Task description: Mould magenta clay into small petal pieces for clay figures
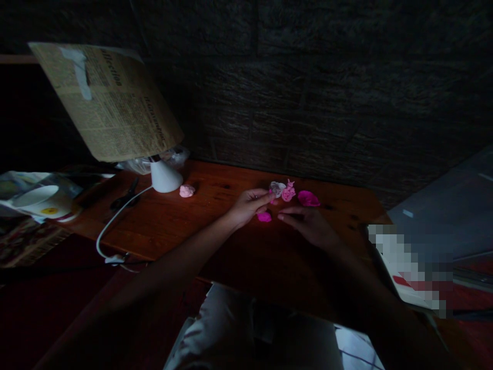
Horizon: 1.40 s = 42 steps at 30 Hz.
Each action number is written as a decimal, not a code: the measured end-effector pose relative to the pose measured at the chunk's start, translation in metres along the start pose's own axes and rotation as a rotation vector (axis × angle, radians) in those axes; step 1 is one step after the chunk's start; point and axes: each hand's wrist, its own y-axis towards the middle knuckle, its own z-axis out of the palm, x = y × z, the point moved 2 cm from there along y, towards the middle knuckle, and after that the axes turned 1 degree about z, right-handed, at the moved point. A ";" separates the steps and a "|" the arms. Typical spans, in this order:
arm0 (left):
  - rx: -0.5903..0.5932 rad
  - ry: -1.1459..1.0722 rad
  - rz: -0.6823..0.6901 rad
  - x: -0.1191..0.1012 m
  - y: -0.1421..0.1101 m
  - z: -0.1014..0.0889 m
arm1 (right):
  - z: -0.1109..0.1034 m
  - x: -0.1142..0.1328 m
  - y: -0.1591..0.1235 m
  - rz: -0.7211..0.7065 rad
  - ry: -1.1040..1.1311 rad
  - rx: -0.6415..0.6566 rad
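Observation:
My left hand [246, 206] is closed over the wooden tabletop, thumb and fingers pinched around a small magenta piece [271, 195]. Right behind its fingertips are a whitish ruffled piece [276, 189] and a pink flower-like piece [288, 191]; whether the hand touches them I cannot tell. Below the fingers lies a magenta lump [264, 217]. My right hand [308, 225] is a little to the right, its thumb and forefinger pressed together; anything between them is too small to see. A flat magenta piece [308, 198] rests beyond it.
A lamp [165, 177] with a newsprint shade stands at the left, its white cord [110, 226] running off the table edge. Near it are a pale pink lump [187, 190], dark scissors [125, 199] and a white cup [44, 203]. A blurred-out pale object [400, 272] sits at right.

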 end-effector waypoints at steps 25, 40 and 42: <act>0.018 -0.055 -0.048 -0.001 -0.001 0.001 | 0.000 0.002 0.002 -0.047 -0.046 -0.037; 0.267 0.271 0.000 0.002 -0.011 0.010 | -0.009 -0.010 0.003 0.114 0.057 -0.068; 0.273 0.294 0.019 0.002 -0.011 0.008 | -0.009 -0.008 0.002 0.134 0.088 -0.072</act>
